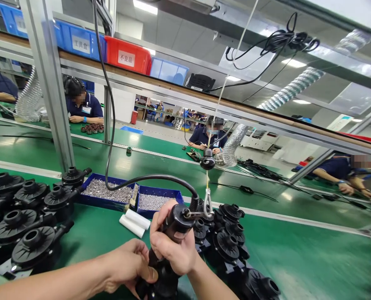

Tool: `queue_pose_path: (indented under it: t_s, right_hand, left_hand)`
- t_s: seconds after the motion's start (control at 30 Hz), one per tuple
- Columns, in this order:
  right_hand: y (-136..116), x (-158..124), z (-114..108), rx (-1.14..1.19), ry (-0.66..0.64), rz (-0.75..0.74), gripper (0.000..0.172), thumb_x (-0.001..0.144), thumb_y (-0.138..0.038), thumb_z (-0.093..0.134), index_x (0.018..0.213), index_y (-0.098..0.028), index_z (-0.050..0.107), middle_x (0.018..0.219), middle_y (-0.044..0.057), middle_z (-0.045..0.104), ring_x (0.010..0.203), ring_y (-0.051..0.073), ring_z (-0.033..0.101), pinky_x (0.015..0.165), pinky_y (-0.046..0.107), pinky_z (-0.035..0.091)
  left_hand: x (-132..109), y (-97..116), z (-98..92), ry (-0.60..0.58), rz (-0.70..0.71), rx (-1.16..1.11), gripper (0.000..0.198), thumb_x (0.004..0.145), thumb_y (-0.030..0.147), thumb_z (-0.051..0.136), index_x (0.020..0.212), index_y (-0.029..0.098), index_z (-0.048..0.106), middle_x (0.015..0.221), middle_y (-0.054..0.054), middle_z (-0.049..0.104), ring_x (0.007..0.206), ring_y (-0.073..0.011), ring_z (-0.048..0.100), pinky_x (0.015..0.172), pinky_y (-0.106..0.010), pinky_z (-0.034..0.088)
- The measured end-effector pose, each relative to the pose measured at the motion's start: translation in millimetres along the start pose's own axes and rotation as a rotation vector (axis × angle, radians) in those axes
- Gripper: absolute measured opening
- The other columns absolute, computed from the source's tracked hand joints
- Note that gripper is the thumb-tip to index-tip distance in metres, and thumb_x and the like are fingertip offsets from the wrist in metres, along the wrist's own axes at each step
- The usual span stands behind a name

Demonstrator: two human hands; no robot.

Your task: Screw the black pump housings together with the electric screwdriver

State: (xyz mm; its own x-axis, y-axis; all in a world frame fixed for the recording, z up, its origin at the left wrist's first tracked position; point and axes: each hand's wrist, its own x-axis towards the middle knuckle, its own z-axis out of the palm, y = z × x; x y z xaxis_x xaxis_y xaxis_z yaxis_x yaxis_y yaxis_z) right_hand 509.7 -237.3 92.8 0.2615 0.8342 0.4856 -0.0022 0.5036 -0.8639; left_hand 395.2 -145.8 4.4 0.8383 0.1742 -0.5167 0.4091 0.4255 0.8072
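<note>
My right hand (170,246) is wrapped round a black electric screwdriver (175,227) that hangs from a cord and spring clip (207,203); its cable (110,137) runs up and to the left. The tool points down at a black round pump part (160,283) low in the middle. My left hand (127,264) is closed on that part, thumb against the tool's lower end. The tool's tip is hidden between my hands.
Several black pump parts (26,221) lie on the green belt (297,258) at left, more (229,237) at right. Two blue trays of screws (108,191) (154,201) and two white rolls (135,222) sit behind. Other people work across the line (82,106).
</note>
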Motion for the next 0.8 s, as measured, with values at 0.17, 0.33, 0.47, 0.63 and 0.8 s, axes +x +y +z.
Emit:
queue_pose_path:
  t_s: [0.17,0.33,0.47,0.63,0.8]
  right_hand:
    - [-6,0,5,-0.101,-0.009,-0.008,0.034,0.095,-0.047,0.08,0.098,-0.025,0.054,0.075,0.0,0.06,0.05,0.012,0.047,0.043,0.025,0.041]
    - [-3,1,3,0.043,-0.054,0.006,0.033,0.094,-0.039,0.083,0.102,-0.025,0.053,0.075,-0.003,0.061,0.044,0.008,0.044,0.041,0.021,0.037]
    - [-4,1,-1,0.062,-0.049,0.019,0.034,0.094,-0.039,0.084,0.103,-0.025,0.055,0.077,-0.002,0.065,0.045,0.008,0.046,0.041,0.02,0.039]
    - [-3,4,-15,0.052,-0.105,-0.054,0.029,0.098,-0.032,0.081,0.107,-0.025,0.055,0.082,0.002,0.072,0.046,0.011,0.054,0.043,0.022,0.047]
    - [0,10,-24,-0.024,0.013,-0.097,0.024,0.103,-0.027,0.078,0.109,-0.025,0.055,0.081,0.0,0.072,0.049,0.012,0.061,0.047,0.021,0.048]
  left_hand:
    - [-2,3,4.9,-0.002,-0.006,0.084,0.033,0.046,0.03,0.074,0.076,0.014,0.072,0.067,-0.004,0.065,0.051,-0.0142,0.058,0.042,-0.023,0.054]
    - [-7,6,4.2,0.02,0.006,0.051,0.039,0.047,0.029,0.079,0.082,0.019,0.062,0.072,-0.003,0.065,0.058,-0.0176,0.063,0.045,-0.025,0.056]
    - [-10,5,4.2,-0.03,0.043,0.044,0.046,0.052,0.03,0.083,0.089,0.02,0.058,0.086,-0.005,0.07,0.067,-0.0179,0.066,0.053,-0.026,0.061]
    - [-15,6,-17.9,-0.04,0.176,0.234,0.054,0.079,0.066,0.073,0.101,0.019,0.058,0.083,-0.003,0.063,0.065,-0.0184,0.062,0.058,-0.032,0.058]
    - [-25,14,-62.3,0.406,0.509,1.009,0.011,0.1,0.018,0.05,0.094,0.021,0.059,0.099,-0.006,0.068,0.091,-0.0249,0.065,0.079,-0.035,0.045]
